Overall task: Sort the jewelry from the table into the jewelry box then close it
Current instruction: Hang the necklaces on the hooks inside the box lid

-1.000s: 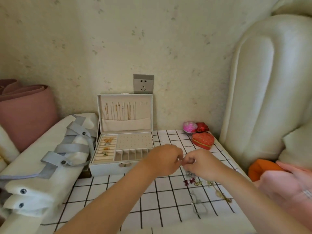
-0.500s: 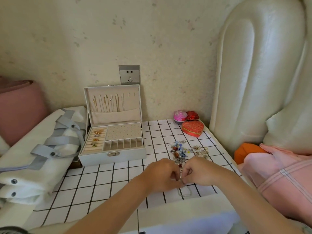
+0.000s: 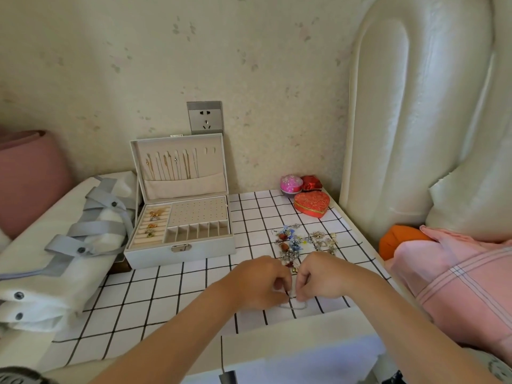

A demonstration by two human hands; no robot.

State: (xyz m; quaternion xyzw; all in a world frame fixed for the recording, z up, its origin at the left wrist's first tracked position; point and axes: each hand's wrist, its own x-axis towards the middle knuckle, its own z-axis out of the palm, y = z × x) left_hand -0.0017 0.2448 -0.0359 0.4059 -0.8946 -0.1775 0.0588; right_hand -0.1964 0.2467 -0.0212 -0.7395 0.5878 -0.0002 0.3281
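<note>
- Thin silvery loop (image 3: 297,305), chain or bangle (too fine to tell): lies flat on the black-gridded white tablecloth (image 3: 166,295), directly under the grip and on its near side, close to the table's front edge.
- Grip: left hand (image 3: 259,284) and right hand (image 3: 322,275) meet knuckle to knuckle. Both have their fingers curled in a narrow pinch on the loop's far end. The pinch points themselves are hidden behind the fingertips.
- Loop's long axis looks roughly left-right, slack part trailing toward the right hand's side.
- Target: white rectangular jewelry box (image 3: 180,249), lid upright, sits left of and beyond the grip. So the left hand is the nearer one for the carry.
- Likely slot: front row of small open compartments (image 3: 198,231), or the lid hooks (image 3: 171,164) if it's a chain. That's a judgement.
- Tangled pile of beaded earrings and charms (image 3: 299,242) sits just beyond the grip, touching neither hand as far as I can see. Lift up before sweeping left to avoid snagging it.
- Red heart-shaped tin (image 3: 311,205) is farther back, out of the path.
</note>
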